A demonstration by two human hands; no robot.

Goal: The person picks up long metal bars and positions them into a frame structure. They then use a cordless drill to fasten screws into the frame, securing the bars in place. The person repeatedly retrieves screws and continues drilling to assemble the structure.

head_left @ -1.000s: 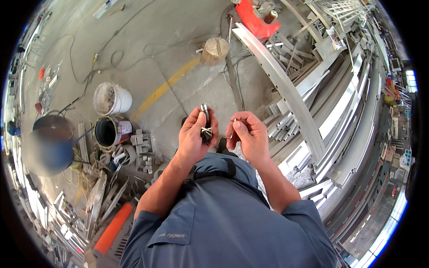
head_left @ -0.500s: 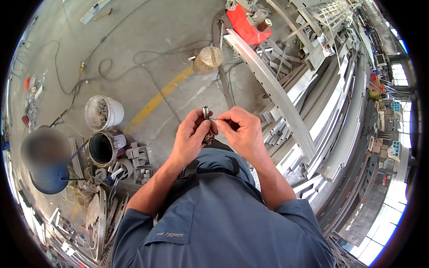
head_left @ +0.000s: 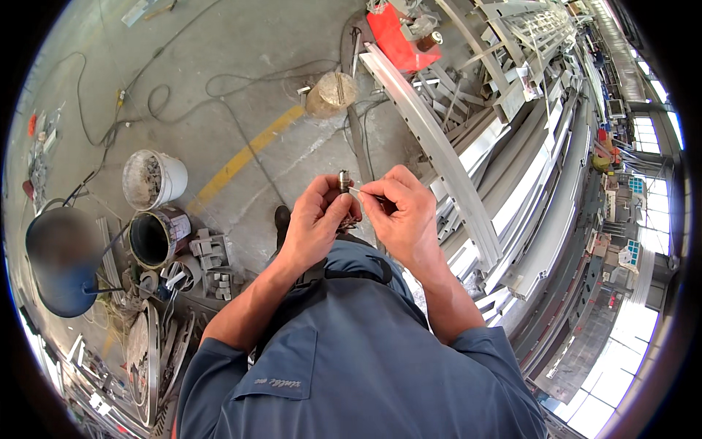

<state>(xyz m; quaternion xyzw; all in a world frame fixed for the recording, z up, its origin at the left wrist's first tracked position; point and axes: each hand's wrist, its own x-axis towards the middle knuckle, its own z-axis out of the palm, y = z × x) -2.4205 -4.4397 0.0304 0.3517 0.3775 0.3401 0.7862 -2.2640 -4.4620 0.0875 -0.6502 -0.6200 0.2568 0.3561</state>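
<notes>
Left grip point(head_left: 314, 219): closed, thumb and fingers wrapped about a small metal cylinder point(head_left: 344, 181), shiny end up and clear of the fingertips. Right grip point(head_left: 406, 219): thumb and forefinger pinched on a thin pale rod point(head_left: 355, 190), pointing at the cylinder's side. Cylinder is over the floor, in front of the wearer's waist. Contact at rod tip: cannot tell, too small. Small loose bits point(head_left: 349, 222) lie low in the left grip, partly hidden.

Handling (judgement): brace the cylinder firmly with the left thumb so it cannot roll; pinch the rod near its tip, wrists close together for steadiness; use light pressure, since so thin a piece could bend or slip. Hold the left lower fingers curled, or the loose bits may drop.

Obstruction: the fingers themselves mask much of the cylinder and rod.

Surroundings: white bucket point(head_left: 173, 181) and dark bucket point(head_left: 178, 225) to the left, grey blocks point(head_left: 210, 250) beside the latter. Ahead, a round stump-like block point(head_left: 331, 96) and a dark cable point(head_left: 245, 132) looped across the floor, a likely trip hazard. Right side: long metal beam point(head_left: 439, 157) and stacked metal bars point(head_left: 545, 150), limiting elbow and stepping room.
</notes>
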